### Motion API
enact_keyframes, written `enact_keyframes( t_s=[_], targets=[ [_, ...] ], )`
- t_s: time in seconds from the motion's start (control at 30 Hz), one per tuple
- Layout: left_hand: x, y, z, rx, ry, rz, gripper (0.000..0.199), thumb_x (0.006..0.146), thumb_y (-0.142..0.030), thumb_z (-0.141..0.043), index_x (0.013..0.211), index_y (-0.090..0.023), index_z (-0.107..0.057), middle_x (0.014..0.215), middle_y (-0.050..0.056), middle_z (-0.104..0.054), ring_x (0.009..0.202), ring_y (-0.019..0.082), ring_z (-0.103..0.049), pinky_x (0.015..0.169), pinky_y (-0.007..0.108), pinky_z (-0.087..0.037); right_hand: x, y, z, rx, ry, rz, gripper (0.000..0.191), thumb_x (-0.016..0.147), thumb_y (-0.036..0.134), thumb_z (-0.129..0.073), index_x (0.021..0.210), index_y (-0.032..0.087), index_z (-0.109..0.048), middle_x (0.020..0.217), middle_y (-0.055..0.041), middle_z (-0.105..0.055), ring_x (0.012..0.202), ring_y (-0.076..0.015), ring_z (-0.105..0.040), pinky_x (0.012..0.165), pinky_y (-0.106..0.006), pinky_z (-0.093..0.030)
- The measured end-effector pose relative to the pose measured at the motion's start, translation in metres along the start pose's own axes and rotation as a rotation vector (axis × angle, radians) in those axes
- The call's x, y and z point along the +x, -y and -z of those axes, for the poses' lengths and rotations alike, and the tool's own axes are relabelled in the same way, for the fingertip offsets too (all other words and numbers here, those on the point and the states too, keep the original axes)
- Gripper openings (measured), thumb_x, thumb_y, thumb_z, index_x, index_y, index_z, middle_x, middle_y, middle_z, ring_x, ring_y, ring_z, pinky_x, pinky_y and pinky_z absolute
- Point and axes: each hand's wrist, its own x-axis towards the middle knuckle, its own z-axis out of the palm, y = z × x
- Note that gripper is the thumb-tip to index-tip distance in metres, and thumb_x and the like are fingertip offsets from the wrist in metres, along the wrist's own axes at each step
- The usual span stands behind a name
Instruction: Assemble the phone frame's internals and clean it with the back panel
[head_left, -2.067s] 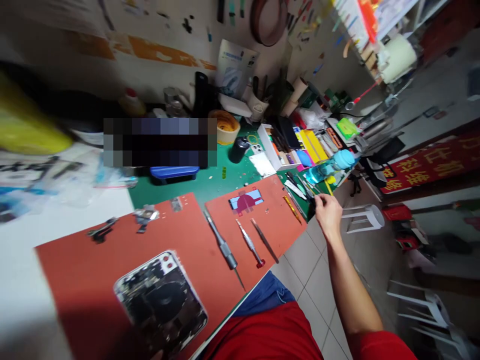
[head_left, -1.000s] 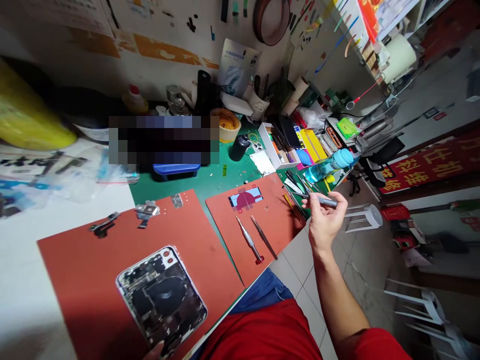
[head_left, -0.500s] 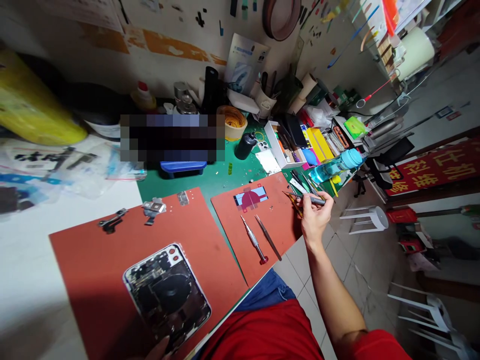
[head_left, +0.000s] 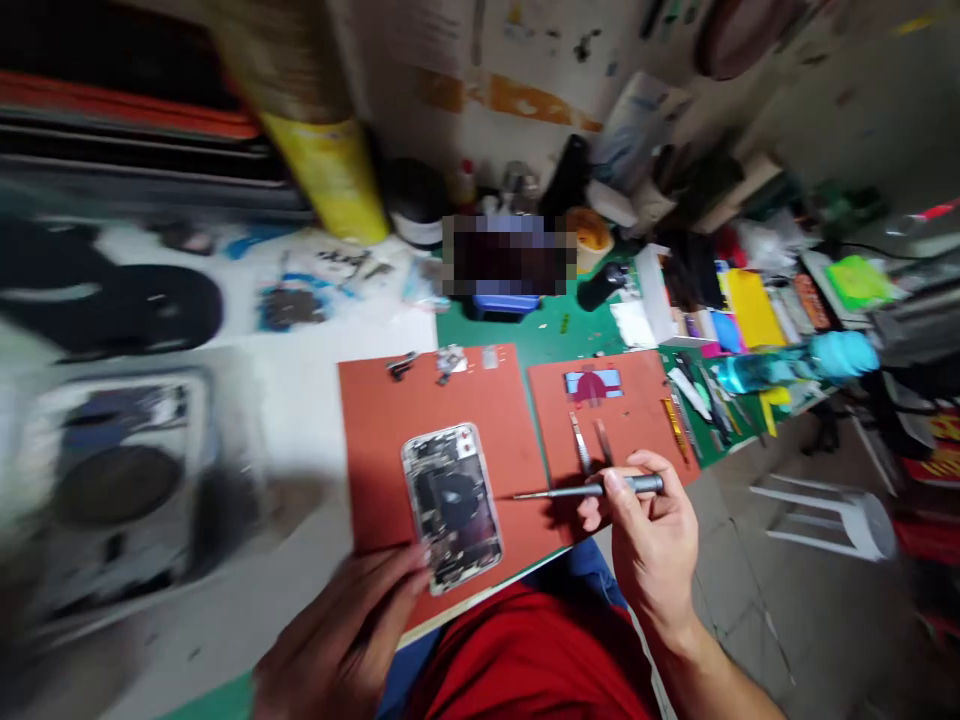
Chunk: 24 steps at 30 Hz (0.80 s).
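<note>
An opened phone [head_left: 454,505] lies flat on a red-brown mat [head_left: 375,410], its inner parts and a round dark coil exposed. My left hand [head_left: 352,610] reaches in from the lower left, its stretched fingers at the phone's lower left edge; they are slightly blurred. A slim grey screwdriver [head_left: 570,490] is pinched in my right hand [head_left: 656,540], its tip pointing left toward the phone's right edge but apart from it. Beyond that hand, a silver screwdriver [head_left: 580,445] and dark tweezers [head_left: 602,440] lie on a second mat [head_left: 547,385].
Small removed parts [head_left: 450,362] lie along the mat's far edge. A blue bottle [head_left: 799,362] lies among tools on the right. A black bottle [head_left: 600,288] and white box [head_left: 664,300] stand behind. Another opened phone [head_left: 127,480] shows at far left, blurred.
My right hand has moved left with the grey screwdriver, from the tools at the right to beside the phone. More of my left hand shows at the phone's edge. The view has turned left.
</note>
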Motion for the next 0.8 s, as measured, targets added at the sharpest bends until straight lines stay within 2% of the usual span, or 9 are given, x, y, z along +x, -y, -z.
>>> enact_keyframes(
  t_s=[0.1,0.27,0.47,0.67,0.8],
  targets=[
    [-0.001,-0.006,0.001,0.013,-0.023,0.095,0.021,0.101,-0.014,-0.070,0.116,-0.026,-0.076,0.103,-0.002,-0.083,0.091,0.014,-0.080,0.090,0.021,-0.061,-0.015,-0.009,-0.017,-0.002,0.143,-0.142,0.037,0.091,0.037,-0.088,0.112,0.024,-0.060,0.069,0.0037,-0.074,0.055,-0.0197,-0.075,0.052,-0.029,-0.064],
    [0.005,-0.012,-0.001,-0.114,-0.033,0.194,0.016,0.103,-0.018,-0.070,0.116,-0.026,-0.076,0.101,-0.001,-0.083,0.087,0.013,-0.079,0.082,0.020,-0.063,-0.018,-0.013,-0.032,-0.031,0.213,-0.207,0.036,0.091,0.039,-0.088,0.108,0.024,-0.060,0.065,0.0013,-0.074,0.052,-0.0170,-0.071,0.052,-0.025,-0.060],
    [0.005,-0.013,-0.001,-0.199,-0.052,0.198,0.016,0.101,-0.014,-0.072,0.111,-0.026,-0.076,0.101,-0.001,-0.083,0.090,0.013,-0.079,0.083,0.022,-0.063,-0.020,-0.011,-0.039,-0.070,0.230,-0.246,0.041,0.089,0.045,-0.089,0.106,0.023,-0.059,0.060,0.0014,-0.072,0.045,-0.0161,-0.066,0.046,-0.024,-0.055],
    [0.007,-0.012,-0.002,-0.216,-0.045,0.183,0.006,0.103,-0.019,-0.071,0.107,-0.024,-0.072,0.095,-0.002,-0.081,0.084,0.010,-0.077,0.079,0.019,-0.060,-0.024,-0.012,-0.042,-0.058,0.240,-0.280,0.042,0.089,0.045,-0.090,0.107,0.022,-0.059,0.059,0.0015,-0.072,0.047,-0.0155,-0.066,0.048,-0.023,-0.054],
    [0.005,-0.011,-0.002,-0.210,-0.041,0.163,0.007,0.105,-0.017,-0.068,0.107,-0.024,-0.070,0.096,-0.003,-0.081,0.085,0.009,-0.076,0.080,0.019,-0.060,-0.023,-0.014,-0.040,-0.043,0.255,-0.270,0.039,0.090,0.042,-0.089,0.107,0.022,-0.060,0.061,0.0026,-0.071,0.048,-0.0144,-0.066,0.050,-0.022,-0.055]
  ],
)
